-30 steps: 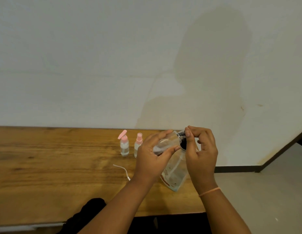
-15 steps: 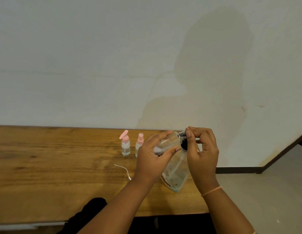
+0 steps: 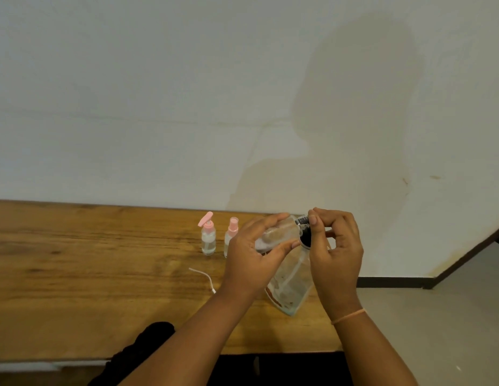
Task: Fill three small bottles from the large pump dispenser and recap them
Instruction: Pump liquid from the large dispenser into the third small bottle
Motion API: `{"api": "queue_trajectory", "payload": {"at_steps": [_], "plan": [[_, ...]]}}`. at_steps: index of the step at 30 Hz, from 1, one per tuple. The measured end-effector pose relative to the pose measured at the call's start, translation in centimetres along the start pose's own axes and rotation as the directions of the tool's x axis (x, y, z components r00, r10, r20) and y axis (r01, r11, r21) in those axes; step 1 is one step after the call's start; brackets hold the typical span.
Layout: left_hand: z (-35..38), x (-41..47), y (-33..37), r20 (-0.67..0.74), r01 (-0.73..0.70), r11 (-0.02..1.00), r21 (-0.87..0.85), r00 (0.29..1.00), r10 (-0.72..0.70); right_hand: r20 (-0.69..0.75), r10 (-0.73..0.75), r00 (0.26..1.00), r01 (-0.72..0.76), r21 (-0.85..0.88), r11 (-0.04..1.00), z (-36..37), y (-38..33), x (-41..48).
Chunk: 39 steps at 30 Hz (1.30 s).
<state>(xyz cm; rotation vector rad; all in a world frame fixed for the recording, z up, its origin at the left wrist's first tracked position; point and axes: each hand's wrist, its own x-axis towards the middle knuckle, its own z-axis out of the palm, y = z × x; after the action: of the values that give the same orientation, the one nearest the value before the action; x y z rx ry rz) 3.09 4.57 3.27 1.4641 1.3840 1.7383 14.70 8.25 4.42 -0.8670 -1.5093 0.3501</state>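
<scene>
A person's left hand (image 3: 253,254) grips a small clear bottle (image 3: 279,232) tipped on its side, fingers over it and thumb beneath, while the right hand (image 3: 337,252), close beside it, pinches the dark top (image 3: 302,220) at that bottle's end with curled thumb and fingers. Below and between the hands, the large clear dispenser (image 3: 290,285) leans on the wooden table (image 3: 103,274), its black collar (image 3: 305,240) just under the pinched end. Left of the left hand stand a pink pump-top bottle (image 3: 208,238) and a pink spray-top bottle (image 3: 231,232), the latter partly hidden by the hand, with a thin white tube (image 3: 201,274) lying nearer the person.
</scene>
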Motion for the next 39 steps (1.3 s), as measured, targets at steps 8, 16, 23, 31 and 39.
{"api": "queue_trajectory", "payload": {"at_steps": [8, 16, 23, 31, 39], "plan": [[-0.1, 0.0, 0.7, -0.018, -0.006, 1.0, 0.003, 1.0, 0.006, 0.036, 0.106, 0.994, -0.108, 0.079, 0.991, -0.4, -0.9, 0.6], [-0.1, -0.1, 0.2, -0.005, -0.007, 1.0, 0.013, 1.0, 0.007, 0.007, 0.009, 1.0, -0.01, 0.057, 0.998, -0.1, 0.3, 0.0], [-0.2, -0.1, 0.6, -0.02, -0.009, 1.0, -0.006, 1.0, 0.009, -0.011, 0.026, 1.0, -0.025, 0.085, 0.996, 0.2, -0.1, 0.1], [-0.1, -0.1, 0.2, 0.001, 0.006, 1.0, -0.015, 1.0, -0.006, -0.017, -0.003, 1.0, 0.004, 0.056, 0.998, 0.3, 0.7, -0.2], [-0.2, -0.2, 0.2, 0.003, -0.012, 0.999, -0.031, 1.0, 0.012, -0.042, 0.005, 0.999, -0.002, 0.075, 0.997, 0.2, 0.0, -0.2]]}}
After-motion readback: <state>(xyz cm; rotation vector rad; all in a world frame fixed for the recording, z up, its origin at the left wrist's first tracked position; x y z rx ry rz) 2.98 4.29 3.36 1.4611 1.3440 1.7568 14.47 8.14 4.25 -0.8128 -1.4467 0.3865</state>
